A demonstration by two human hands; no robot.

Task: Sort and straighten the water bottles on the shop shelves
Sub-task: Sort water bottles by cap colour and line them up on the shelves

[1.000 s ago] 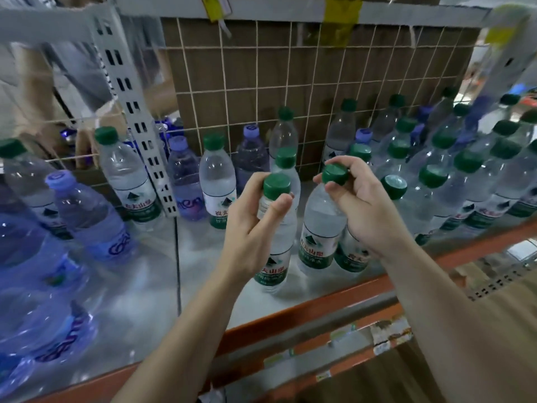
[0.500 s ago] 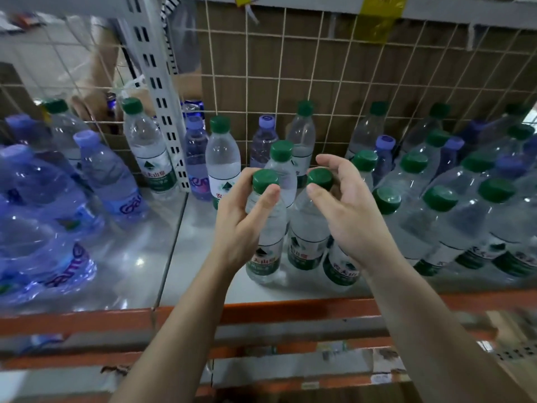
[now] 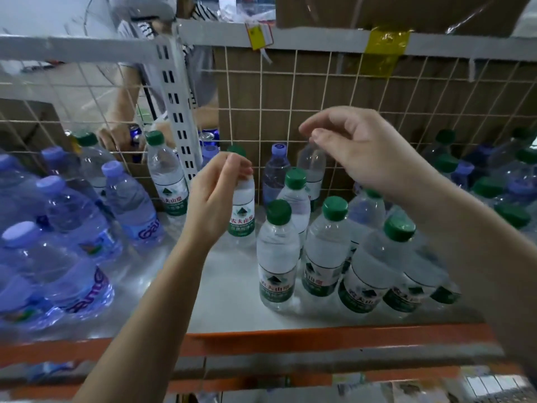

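Both hands [image 3: 363, 149] hover above bottles [image 3: 278, 257].

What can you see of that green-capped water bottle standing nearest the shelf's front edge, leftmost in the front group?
The front water bottle is clear plastic, looks full, and stands upright on the pale shelf. It has a dark green screw cap and a white-and-green label with a mountain mark and Chinese characters low on its body. A similar bottle stands close on its right; whether they touch is unclear. The left hand and right hand are apart from it.
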